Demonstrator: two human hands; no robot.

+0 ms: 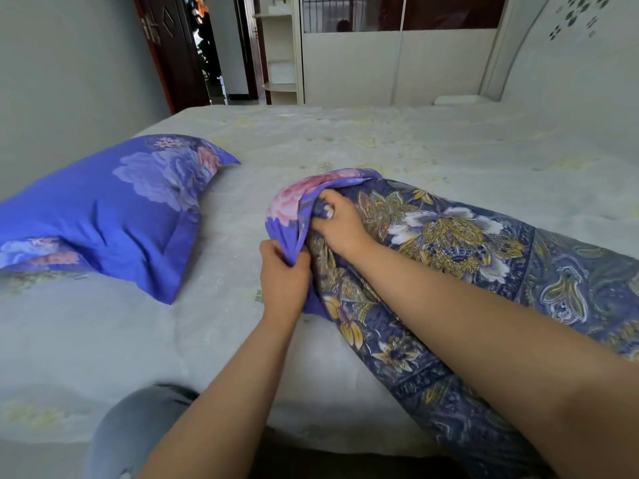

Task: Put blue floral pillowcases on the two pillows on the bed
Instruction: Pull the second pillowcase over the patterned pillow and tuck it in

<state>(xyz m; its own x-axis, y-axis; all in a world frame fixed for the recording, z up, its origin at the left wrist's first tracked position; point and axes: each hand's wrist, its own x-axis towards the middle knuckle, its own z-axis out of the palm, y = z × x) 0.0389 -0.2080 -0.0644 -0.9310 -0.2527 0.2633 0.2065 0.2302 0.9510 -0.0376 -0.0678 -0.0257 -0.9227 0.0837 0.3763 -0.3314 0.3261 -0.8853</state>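
Observation:
One pillow in a blue floral pillowcase [114, 209] lies at the left of the bed. A second pillow [466, 257], patterned dark blue with yellow and white flowers, stretches from the middle of the bed to the lower right. A bunched blue floral pillowcase [294, 202] covers only its far end. My left hand [283, 281] grips the near edge of that pillowcase's opening. My right hand [340, 223] grips the pillow's end just inside the opening, its fingertips partly hidden by cloth.
The bed [380, 140] has a pale sheet with faint yellow print. My knee in jeans [138, 433] is at the near edge. A headboard [570, 63] rises at the right; a wardrobe [380, 63] and an open door [179, 53] stand beyond.

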